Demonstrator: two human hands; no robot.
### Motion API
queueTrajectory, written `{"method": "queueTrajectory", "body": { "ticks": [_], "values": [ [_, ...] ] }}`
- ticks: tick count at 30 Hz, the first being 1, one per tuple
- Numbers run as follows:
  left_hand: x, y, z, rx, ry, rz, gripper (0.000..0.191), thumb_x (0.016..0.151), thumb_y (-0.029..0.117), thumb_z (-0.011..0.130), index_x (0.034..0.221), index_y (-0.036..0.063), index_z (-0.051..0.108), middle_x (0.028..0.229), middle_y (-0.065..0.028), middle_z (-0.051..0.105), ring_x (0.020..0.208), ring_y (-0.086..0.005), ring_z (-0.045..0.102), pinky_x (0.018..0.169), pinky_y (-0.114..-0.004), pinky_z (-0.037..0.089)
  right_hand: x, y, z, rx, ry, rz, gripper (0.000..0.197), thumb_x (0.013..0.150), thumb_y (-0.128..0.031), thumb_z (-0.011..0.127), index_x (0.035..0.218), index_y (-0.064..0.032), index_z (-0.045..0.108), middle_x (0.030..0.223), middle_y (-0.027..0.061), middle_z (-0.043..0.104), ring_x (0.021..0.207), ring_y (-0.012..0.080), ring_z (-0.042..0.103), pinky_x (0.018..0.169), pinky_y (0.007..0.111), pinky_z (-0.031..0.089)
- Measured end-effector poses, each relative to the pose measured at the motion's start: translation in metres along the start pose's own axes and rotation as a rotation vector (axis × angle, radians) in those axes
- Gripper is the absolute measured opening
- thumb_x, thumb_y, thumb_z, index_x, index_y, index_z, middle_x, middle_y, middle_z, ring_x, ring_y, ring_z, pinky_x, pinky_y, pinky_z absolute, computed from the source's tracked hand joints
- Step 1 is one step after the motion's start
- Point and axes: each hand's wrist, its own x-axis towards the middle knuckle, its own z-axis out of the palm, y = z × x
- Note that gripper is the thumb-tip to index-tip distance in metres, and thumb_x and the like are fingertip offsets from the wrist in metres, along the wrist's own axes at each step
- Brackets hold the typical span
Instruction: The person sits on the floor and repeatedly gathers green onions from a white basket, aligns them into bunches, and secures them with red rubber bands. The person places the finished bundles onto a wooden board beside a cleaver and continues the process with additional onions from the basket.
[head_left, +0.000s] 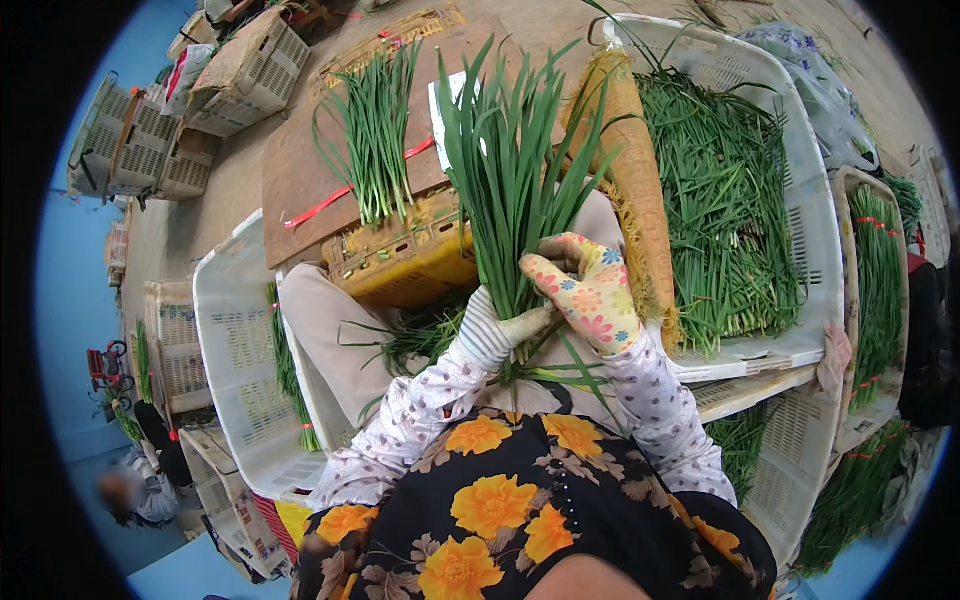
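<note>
My left hand (489, 328), in a striped glove, grips a bunch of green garlic chives (504, 187) near its lower end, with the leaves fanning away from me. My right hand (589, 289), in a flower-printed glove, is curled against the bunch's right side, its thumb and fingers pinching leaves there. Loose leaves (574, 373) hang below the hands over my lap. Beyond, a smaller bunch of chives (379, 135) lies on a brown board (289, 180), across a red tie strip (321, 206).
A white plastic crate (817, 217) heaped with loose chives (724, 202) stands at right, a yellow sack (634, 165) over its near side. A yellow crate (409, 255) supports the board. Another white crate (240, 352) is at left. A person (150, 480) sits far left.
</note>
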Motion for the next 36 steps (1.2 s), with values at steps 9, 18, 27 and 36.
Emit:
{"method": "queueTrajectory", "body": {
  "ticks": [9,18,27,36],
  "values": [
    [0.001,-0.003,0.0,-0.126,0.002,-0.074,0.038,0.072,0.007,0.072,0.104,0.0058,0.052,0.097,-0.0034,0.059,0.091,-0.014,0.056,0.083,-0.029,0.046,0.001,0.003,-0.003,0.135,-0.007,0.028,0.026,0.081,-0.017,0.064,0.096,0.0035,0.059,0.076,0.0047,0.063,0.065,0.0079,0.056,0.057,0.022,0.044],
    [-0.002,0.013,0.007,-0.551,0.031,-0.259,0.032,0.082,0.022,0.064,0.106,0.0042,0.053,0.085,-0.0064,0.06,0.07,-0.0128,0.058,0.062,-0.025,0.052,-0.005,0.004,-0.019,0.233,0.171,-0.007,0.032,0.085,-0.021,0.06,0.106,0.003,0.056,0.074,0.0038,0.06,0.057,0.0067,0.053,0.051,0.019,0.042],
    [-0.011,0.035,0.019,-0.383,-0.119,-0.553,0.033,0.074,0.005,0.066,0.106,0.0028,0.056,0.089,-0.0115,0.064,0.077,-0.0213,0.064,0.069,-0.032,0.055,-0.01,-0.014,-0.018,0.212,-0.083,0.022,0.051,0.076,-0.029,0.068,0.111,0.0036,0.051,0.089,0.0105,0.063,0.077,0.0159,0.061,0.067,0.028,0.05],
    [-0.01,0.026,0.025,-0.413,-0.196,-0.481,0.028,0.076,0.015,0.065,0.099,0.0019,0.058,0.085,-0.0103,0.064,0.086,-0.0281,0.063,0.075,-0.044,0.054,0.009,0.003,-0.026,0.032,-0.449,0.017,0.036,0.082,-0.03,0.062,0.106,-0.0023,0.057,0.086,0.0048,0.063,0.07,0.0092,0.057,0.06,0.024,0.047]
  ]
}}
